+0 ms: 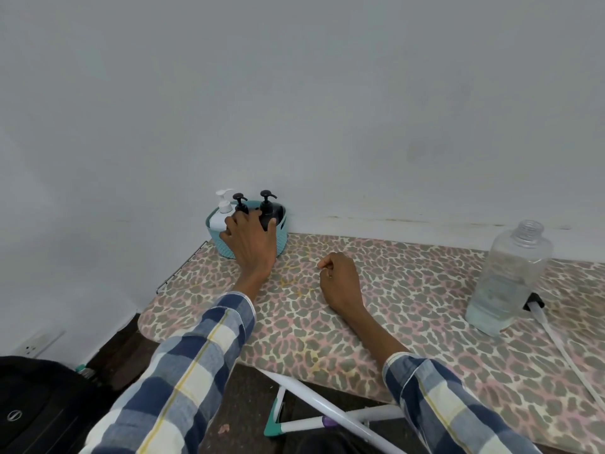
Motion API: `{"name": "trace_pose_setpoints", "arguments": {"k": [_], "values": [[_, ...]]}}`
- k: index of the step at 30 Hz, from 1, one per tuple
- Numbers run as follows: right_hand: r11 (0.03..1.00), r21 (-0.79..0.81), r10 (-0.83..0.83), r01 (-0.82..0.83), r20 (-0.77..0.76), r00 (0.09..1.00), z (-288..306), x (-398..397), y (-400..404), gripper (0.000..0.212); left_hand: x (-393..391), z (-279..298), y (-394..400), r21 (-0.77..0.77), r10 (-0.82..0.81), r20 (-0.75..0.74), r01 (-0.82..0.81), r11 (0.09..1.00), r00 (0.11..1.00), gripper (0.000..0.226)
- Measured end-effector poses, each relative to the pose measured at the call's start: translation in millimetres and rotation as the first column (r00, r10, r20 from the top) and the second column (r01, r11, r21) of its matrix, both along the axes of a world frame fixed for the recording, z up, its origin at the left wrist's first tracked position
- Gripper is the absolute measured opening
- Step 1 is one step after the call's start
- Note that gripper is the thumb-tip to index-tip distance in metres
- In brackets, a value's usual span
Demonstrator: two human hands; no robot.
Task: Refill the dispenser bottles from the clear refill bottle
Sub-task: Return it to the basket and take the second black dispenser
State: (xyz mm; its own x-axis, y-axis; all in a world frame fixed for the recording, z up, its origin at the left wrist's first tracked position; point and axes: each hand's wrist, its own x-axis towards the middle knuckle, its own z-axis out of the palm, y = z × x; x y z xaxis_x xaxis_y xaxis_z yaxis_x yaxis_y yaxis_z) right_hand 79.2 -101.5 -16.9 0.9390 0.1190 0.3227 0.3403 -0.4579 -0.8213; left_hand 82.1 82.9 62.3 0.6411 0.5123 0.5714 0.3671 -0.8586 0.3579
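A teal basket [281, 239] stands at the board's far left corner against the wall. It holds a white pump bottle [220, 215] and two black pump bottles [269, 208]. My left hand [250, 245] reaches over the basket's front rim, fingers spread around the black bottles; whether it grips one I cannot tell. My right hand [340, 281] rests on the board as a loose fist with nothing in it. The clear refill bottle [507, 280] stands uncapped at the right, holding a little pale liquid at the bottom.
The work surface is a leopard-print ironing board [409, 326] against a white wall. A black pump head with a white tube [556, 335] lies beside the refill bottle. A dark bag [42, 407] and white board legs [320, 411] are below.
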Motion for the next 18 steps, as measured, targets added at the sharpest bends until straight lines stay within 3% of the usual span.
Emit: {"name": "trace_pose_setpoints", "arguments": {"k": [6, 9, 12, 18], "values": [[1.0, -0.001, 0.007, -0.007, -0.001, 1.0, 0, 1, -1, 0.022, -5, -3, 6, -0.019, -0.018, 0.094, 0.02, 1.0, 0.995, 0.028], [1.0, 0.005, 0.008, -0.008, -0.008, 1.0, -1, 1, 0, 0.022, -4, 0, 18, -0.125, 0.048, 0.119, -0.033, 0.992, 0.992, 0.025], [1.0, 0.01, 0.005, -0.005, 0.002, 1.0, -2, 2, 0, 0.021, -5, 4, 36, -0.242, 0.099, 0.081, -0.077, 0.967, 0.992, 0.03], [1.0, 0.014, 0.0, 0.0, 0.006, 1.0, -2, 2, 0, 0.022, 2, 22, 63, -0.253, 0.052, -0.031, -0.058, 0.966, 0.998, 0.035]]}}
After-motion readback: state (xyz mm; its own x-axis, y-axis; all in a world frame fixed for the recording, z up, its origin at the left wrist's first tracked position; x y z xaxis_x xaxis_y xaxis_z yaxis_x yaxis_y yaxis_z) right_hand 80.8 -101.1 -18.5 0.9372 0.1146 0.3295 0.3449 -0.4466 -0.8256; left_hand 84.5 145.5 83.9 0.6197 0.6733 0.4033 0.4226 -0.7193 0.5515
